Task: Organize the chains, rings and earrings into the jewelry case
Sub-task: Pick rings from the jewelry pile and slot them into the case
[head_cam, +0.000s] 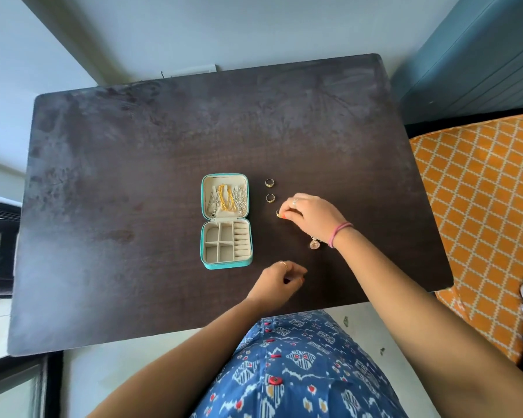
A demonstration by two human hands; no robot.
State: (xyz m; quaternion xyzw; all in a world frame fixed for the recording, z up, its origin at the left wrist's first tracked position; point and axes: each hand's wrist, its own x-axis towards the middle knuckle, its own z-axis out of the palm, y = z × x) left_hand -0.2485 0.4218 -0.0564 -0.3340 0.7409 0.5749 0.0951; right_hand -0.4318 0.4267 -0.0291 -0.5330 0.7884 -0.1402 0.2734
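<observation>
A person is standing at a dark table (133, 206), looking down at it. A small teal jewelry case (225, 221) is lying open near the middle of the table. Its lid half, farther from the person, is holding chains (228, 199) in gold and silver. Its base half, nearer the person, is showing bare cream compartments and a row of ring rolls. Just right of the case, two rings (269, 190) are lying on the table, one beyond the other. The right hand (310, 217) is reaching in beside them, its fingertips pinching a third ring (279, 213) at the table surface. An earring (314, 243) is lying under the right wrist, partly hidden by it. The left hand (279, 280) is hovering near the case's front right corner with its fingers loosely curled, holding nothing. An orange patterned cushion (480, 206) is sitting to the right of the table.
</observation>
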